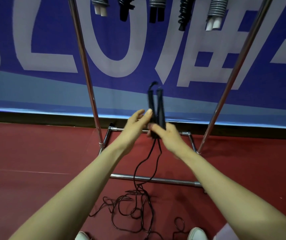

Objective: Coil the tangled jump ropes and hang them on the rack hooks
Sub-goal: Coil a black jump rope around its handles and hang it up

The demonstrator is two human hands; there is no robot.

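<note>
Two black jump-rope handles point(156, 108) stand upright side by side in front of me, gripped low down by my right hand point(166, 135). My left hand point(137, 123) is beside them on the left, fingers straight, fingertips touching the left handle. From the handles the dark rope point(138, 201) hangs down and lies in a loose tangle on the red floor between my feet. Several coiled ropes point(216, 11) hang along the top of the metal rack point(85, 66).
The rack's two chrome uprights flank my hands, and its base bars point(154, 179) cross the floor under the hanging rope. A blue banner with pale letters covers the wall behind. My white shoes point(197, 233) show at the bottom edge.
</note>
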